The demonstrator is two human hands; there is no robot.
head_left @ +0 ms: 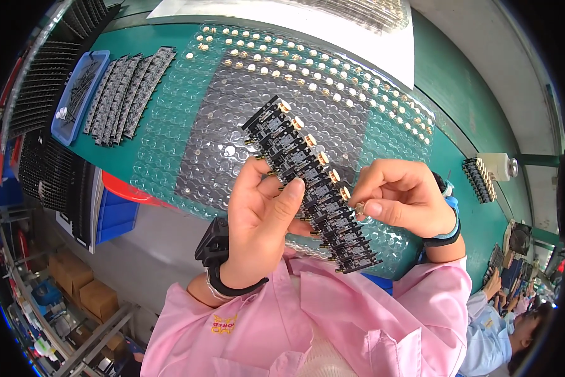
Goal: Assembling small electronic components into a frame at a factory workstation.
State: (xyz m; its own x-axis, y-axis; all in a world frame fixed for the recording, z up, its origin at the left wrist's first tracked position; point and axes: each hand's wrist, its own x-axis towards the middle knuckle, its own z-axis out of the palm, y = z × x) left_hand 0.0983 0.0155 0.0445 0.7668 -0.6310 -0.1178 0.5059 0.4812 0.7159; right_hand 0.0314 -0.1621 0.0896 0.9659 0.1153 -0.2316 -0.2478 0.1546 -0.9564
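A long black circuit board panel (283, 148) slants across the middle of the view, made up of several small boards side by side. My left hand (260, 210) grips it from below, thumb on its face. Several round gold-and-white parts (322, 158) stand along the upper part of its right edge. My right hand (408, 198) pinches a small round metallic part (359, 208) between thumb and forefinger, close beside that edge. Whether this part touches the board, I cannot tell. Beyond my hands, rows of similar small round parts (337, 97) lie on bubble wrap (219, 119).
Stacked board strips (128, 94) lie at the far left, beside a blue tray (81, 94) of thin dark pieces. Black racks (50, 169) border the left side. A populated panel (480, 179) and a white bottle (499, 166) are at right. A co-worker in light blue (486, 336) sits lower right.
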